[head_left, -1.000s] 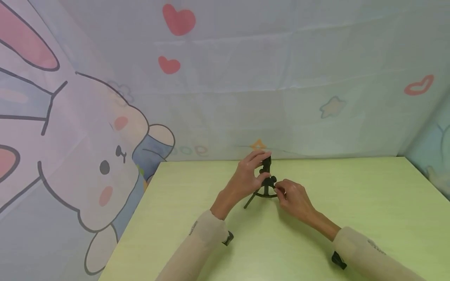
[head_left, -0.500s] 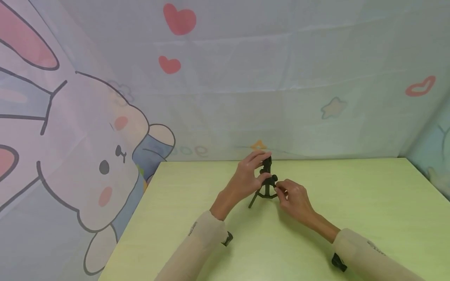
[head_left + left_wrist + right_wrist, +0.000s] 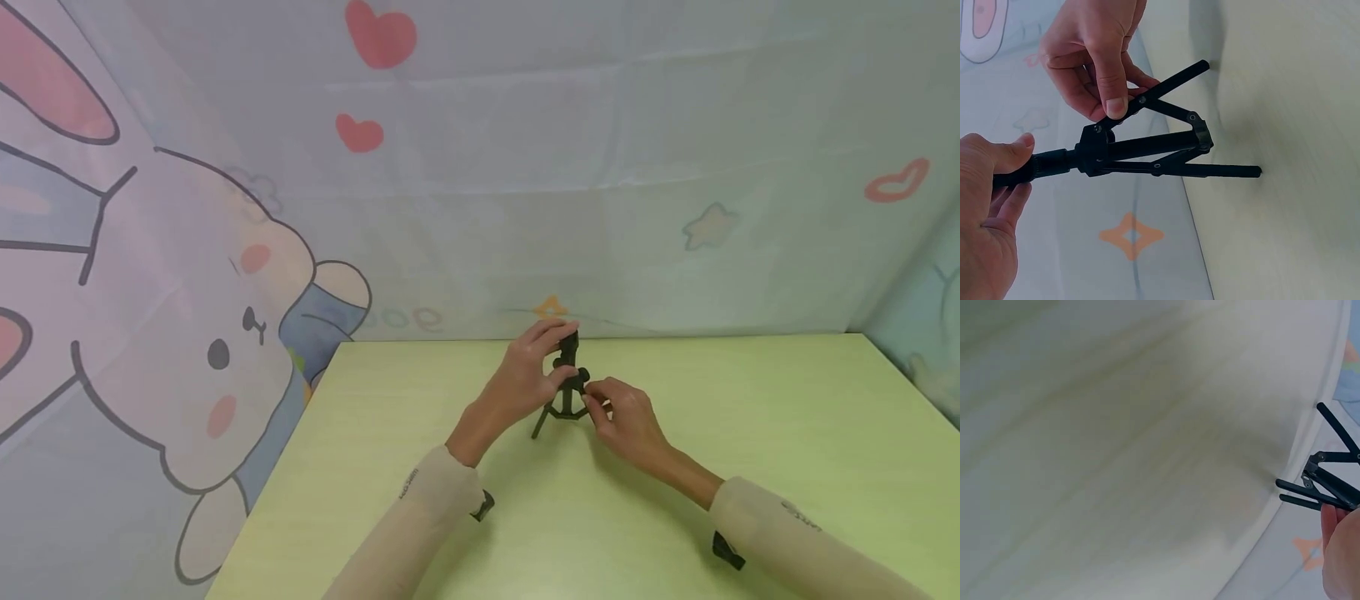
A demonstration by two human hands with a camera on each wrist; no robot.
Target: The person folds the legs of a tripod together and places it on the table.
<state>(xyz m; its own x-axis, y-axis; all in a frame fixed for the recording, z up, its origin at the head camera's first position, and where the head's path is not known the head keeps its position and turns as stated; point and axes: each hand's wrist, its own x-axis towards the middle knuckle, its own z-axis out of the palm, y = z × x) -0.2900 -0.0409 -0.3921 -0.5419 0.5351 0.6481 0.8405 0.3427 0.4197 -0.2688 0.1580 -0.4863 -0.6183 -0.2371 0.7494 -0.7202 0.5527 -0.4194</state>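
A small black tripod (image 3: 567, 402) stands upright near the far edge of the table, its legs partly spread. My left hand (image 3: 517, 379) holds it by the upper part, thumb and fingers around the black column in the left wrist view. Low on the other side, my right hand (image 3: 626, 421) pinches one tripod leg (image 3: 1175, 80) near its upper joint between thumb and fingers. Hinged braces (image 3: 1175, 111) link the legs to the centre tube (image 3: 1150, 145). In the right wrist view the leg tips (image 3: 1280, 484) show beside the right hand (image 3: 1342, 562).
The pale yellow-green table (image 3: 787, 425) ends just behind the tripod at a hanging cloth (image 3: 480, 217) printed with hearts and a large rabbit (image 3: 202, 333). Small black devices (image 3: 483, 506) sit under both light sleeves (image 3: 420, 508).
The tripod's front-left leg has swung inward a little, toward the centre. Both hands keep their holds. The head view has shifted slightly.
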